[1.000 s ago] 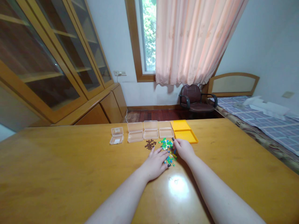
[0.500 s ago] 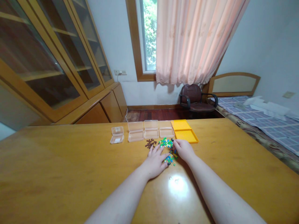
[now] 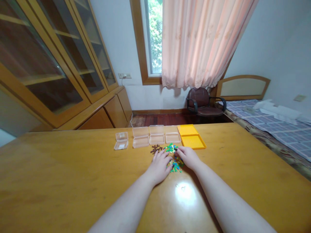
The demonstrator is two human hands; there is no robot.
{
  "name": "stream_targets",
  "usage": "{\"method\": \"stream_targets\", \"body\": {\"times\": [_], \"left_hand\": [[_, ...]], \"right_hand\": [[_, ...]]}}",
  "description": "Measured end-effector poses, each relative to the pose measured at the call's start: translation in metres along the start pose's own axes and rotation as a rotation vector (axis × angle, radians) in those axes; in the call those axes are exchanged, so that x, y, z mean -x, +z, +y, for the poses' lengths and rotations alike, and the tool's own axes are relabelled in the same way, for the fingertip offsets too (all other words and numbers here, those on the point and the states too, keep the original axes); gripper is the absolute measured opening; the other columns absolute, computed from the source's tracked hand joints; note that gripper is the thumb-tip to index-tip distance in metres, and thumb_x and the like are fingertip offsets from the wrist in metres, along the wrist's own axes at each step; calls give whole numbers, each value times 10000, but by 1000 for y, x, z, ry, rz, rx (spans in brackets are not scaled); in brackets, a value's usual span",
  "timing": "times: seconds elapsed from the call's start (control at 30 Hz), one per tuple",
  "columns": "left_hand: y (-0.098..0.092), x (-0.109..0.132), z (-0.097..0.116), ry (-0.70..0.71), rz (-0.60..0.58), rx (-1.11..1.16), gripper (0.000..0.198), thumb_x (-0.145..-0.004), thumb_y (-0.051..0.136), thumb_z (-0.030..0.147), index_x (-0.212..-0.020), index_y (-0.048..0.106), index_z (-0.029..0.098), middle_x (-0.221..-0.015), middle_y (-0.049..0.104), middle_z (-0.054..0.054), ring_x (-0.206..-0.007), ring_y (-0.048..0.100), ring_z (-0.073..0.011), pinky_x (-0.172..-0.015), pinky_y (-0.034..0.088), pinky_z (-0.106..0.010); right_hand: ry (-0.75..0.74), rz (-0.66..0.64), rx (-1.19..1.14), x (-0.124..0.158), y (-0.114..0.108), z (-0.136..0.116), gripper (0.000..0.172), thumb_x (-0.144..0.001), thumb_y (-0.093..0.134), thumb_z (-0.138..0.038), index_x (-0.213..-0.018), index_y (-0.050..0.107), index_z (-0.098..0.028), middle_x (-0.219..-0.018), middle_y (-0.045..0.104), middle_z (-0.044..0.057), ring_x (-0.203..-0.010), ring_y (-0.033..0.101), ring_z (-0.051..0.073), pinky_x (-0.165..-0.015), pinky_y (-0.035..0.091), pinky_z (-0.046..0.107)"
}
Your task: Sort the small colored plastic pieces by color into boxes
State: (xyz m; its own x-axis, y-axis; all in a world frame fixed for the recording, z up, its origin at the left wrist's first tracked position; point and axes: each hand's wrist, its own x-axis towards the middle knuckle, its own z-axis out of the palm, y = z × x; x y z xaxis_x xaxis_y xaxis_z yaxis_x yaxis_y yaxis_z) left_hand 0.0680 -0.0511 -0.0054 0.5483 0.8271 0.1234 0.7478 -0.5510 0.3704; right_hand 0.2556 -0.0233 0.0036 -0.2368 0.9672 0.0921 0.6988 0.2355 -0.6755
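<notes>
On the table, my left hand [image 3: 158, 167] rests with its fingers apart. Its fingertips come close to a heap of small brown pieces [image 3: 155, 149], and its thumb touches a mixed pile of tiny green, blue and yellow pieces [image 3: 176, 166]. My right hand [image 3: 190, 157] reaches in from the right, thumb and fingers pinched together at the edge of a mostly green pile of small pieces [image 3: 171, 148]. Whatever lies between those fingertips is too small to make out. Part of the mixed pile is hidden by both hands.
Behind the piles stand open clear plastic boxes [image 3: 141, 142] in a row, a smaller open clear box [image 3: 120, 145] at their left and an open yellow case [image 3: 194, 141] at their right. Beyond the table [image 3: 73, 174] are a chair [image 3: 204, 102] and a bed [image 3: 274, 126].
My right hand has shifted slightly left, along the green pile. The left hand's fingers and thumb have drawn in a little, the thumb moving up and left over the mixed pieces.
</notes>
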Motion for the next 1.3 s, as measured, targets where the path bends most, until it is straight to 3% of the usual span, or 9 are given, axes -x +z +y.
{"method": "stream_targets", "body": {"times": [0.27, 0.5, 0.87, 0.97, 1.13, 1.3], "left_hand": [[6, 1, 1, 12, -99, -86, 493, -843, 412, 463, -1319, 350, 347, -1457, 220, -44, -1345, 99, -296, -1054, 79, -574], [5, 1, -1, -61, 7, -149, 425, -851, 386, 466, -1251, 437, 334, -1409, 318, -24, -1331, 151, -285, -1067, 84, -552], [5, -3, -8, -330, 170, -257, 441, -810, 466, 425, -1192, 502, 207, -1341, 414, -109, -1296, 221, -326, -1043, 134, -576], [4, -3, -5, -226, 99, -191, 495, -819, 452, 435, -1264, 436, 221, -1398, 344, -97, -1316, 180, -325, -1045, 111, -583], [5, -1, 6, 181, -158, -25, 531, -861, 368, 470, -1354, 289, 290, -1418, 330, -32, -1334, 184, -245, -1077, 51, -538], [2, 1, 11, 223, -160, 34, 486, -875, 362, 441, -1329, 343, 268, -1375, 398, -48, -1295, 287, -211, -1087, 74, -501]], "right_hand": [[54, 146, 84, 0, -5, 3, 409, -869, 319, -382, -655, 607, -185, -654, 644, 41, -627, 562, 162, -568, 335, 232], [42, 11, -35, 1, -9, 12, 445, -871, 310, -410, -591, 568, -180, -551, 615, 12, -550, 557, 141, -567, 355, 225], [76, -91, -39, 4, -10, 9, 457, -861, 330, -443, -584, 575, -175, -538, 622, 14, -508, 549, 130, -536, 352, 221], [35, -85, -51, 3, -9, 6, 424, -862, 334, -415, -624, 589, -176, -596, 641, 17, -550, 562, 133, -551, 358, 218], [14, 18, 26, 1, -8, 6, 406, -855, 341, -366, -587, 575, -170, -578, 620, 22, -563, 538, 136, -554, 348, 221], [41, -21, -12, 2, -10, 8, 433, -850, 346, -399, -542, 544, -170, -455, 543, -2, -473, 487, 123, -488, 311, 217]]}}
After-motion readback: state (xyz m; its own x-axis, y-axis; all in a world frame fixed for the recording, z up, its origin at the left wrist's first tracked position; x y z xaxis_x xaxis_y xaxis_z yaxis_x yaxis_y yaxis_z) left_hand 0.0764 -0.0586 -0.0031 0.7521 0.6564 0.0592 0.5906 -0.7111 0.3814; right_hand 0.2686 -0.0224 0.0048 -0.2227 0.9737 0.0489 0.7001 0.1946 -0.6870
